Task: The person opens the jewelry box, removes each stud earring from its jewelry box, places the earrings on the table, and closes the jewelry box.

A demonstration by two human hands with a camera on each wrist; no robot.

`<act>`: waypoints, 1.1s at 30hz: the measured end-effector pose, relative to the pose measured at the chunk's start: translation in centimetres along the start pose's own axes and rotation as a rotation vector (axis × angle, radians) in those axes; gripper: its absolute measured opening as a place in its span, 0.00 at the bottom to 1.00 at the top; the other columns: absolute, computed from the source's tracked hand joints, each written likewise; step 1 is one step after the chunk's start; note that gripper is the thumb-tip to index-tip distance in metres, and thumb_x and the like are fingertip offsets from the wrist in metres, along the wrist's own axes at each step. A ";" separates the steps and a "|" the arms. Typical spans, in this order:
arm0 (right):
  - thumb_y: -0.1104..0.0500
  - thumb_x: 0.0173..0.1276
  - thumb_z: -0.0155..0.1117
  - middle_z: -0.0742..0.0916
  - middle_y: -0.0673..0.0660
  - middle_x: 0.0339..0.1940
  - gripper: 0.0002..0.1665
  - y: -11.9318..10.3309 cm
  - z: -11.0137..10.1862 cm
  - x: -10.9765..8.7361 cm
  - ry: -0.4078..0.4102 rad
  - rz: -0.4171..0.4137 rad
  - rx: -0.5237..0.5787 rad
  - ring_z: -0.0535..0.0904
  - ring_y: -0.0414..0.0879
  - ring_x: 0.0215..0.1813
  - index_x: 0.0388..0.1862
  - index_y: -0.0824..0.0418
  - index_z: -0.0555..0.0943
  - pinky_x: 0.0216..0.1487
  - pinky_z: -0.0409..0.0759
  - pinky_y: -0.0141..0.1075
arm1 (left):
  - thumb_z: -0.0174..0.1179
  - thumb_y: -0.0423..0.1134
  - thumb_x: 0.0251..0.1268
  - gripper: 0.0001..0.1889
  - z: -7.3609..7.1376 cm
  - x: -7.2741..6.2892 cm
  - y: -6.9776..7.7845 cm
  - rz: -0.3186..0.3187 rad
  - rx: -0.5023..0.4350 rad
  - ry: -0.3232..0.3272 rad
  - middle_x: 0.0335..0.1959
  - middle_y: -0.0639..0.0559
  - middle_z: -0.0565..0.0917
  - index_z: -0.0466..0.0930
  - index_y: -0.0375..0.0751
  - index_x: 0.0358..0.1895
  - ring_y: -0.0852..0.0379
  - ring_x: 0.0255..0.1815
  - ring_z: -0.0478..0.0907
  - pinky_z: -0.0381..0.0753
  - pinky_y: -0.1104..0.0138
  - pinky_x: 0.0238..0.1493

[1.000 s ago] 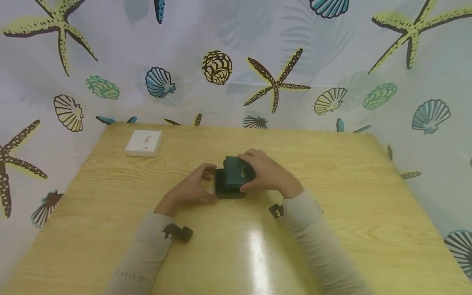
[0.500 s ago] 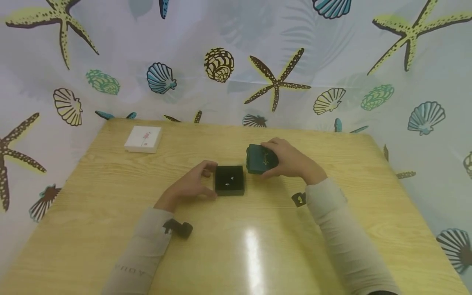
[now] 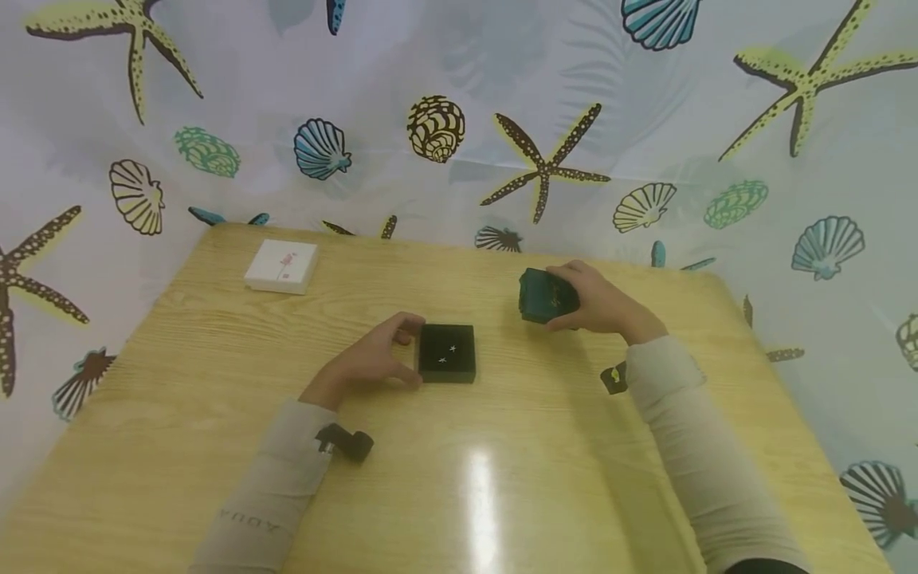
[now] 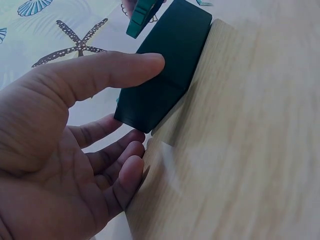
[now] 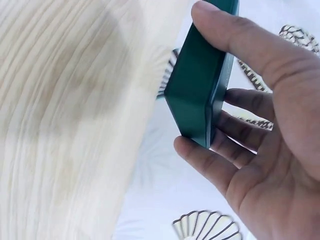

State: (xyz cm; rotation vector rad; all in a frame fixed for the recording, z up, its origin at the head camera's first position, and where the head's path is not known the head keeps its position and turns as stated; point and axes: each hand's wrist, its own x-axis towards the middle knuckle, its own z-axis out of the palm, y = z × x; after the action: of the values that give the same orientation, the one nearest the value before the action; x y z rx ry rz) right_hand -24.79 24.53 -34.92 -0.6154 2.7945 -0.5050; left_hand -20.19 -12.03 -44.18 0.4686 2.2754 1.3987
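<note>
A small dark green jewelry box base (image 3: 448, 375) sits uncovered on the table, with a black insert. Two tiny star-shaped earrings (image 3: 453, 348) show on that insert. My left hand (image 3: 369, 359) holds the base at its left side; in the left wrist view the thumb (image 4: 145, 69) lies on one wall of the base (image 4: 175, 40). My right hand (image 3: 601, 304) grips the dark green lid (image 3: 545, 293), which has gold lettering, above the table to the right. Thumb and fingers span the lid (image 5: 192, 80) in the right wrist view.
A flat white box (image 3: 282, 267) with a pink flower print rests at the table's far left. Behind the wooden table (image 3: 402, 478) hangs a white curtain (image 3: 387, 72) with starfish and shells. A dark device (image 3: 347, 441) is on the left wrist.
My right hand has lifted the lid off the base and carried it to the right and away from me, exposing the earrings. The left hand has stayed at the base.
</note>
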 end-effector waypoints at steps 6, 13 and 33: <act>0.57 0.57 0.78 0.66 0.72 0.72 0.56 1.5 0.2 0.1 -0.018 0.008 0.019 0.62 0.67 0.73 0.77 0.70 0.57 0.75 0.63 0.63 | 0.78 0.33 0.45 0.48 -0.1 0.1 -0.2 0.002 0.000 -0.009 0.71 0.42 0.69 0.62 0.43 0.72 0.41 0.69 0.65 0.67 0.48 0.73; 0.60 0.59 0.76 0.64 0.73 0.72 0.55 2.3 0.5 0.6 -0.023 0.017 0.052 0.59 0.69 0.74 0.78 0.71 0.55 0.76 0.59 0.65 | 0.78 0.34 0.45 0.48 -0.1 -0.2 -0.3 0.005 0.000 -0.005 0.71 0.41 0.69 0.61 0.43 0.72 0.39 0.69 0.65 0.66 0.47 0.73; 0.61 0.63 0.73 0.59 0.75 0.76 0.51 4.8 2.7 2.4 -0.047 0.034 0.106 0.53 0.71 0.77 0.78 0.67 0.55 0.75 0.56 0.67 | 0.78 0.35 0.45 0.48 -0.2 -0.1 -0.2 0.002 0.012 -0.002 0.71 0.42 0.70 0.62 0.45 0.72 0.39 0.70 0.66 0.66 0.47 0.73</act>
State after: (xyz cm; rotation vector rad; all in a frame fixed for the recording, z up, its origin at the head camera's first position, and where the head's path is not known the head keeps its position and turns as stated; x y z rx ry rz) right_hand -27.81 26.83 -39.59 -0.5493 2.7088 -0.6189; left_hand -20.23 -12.27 -44.31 0.4752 2.2837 1.3858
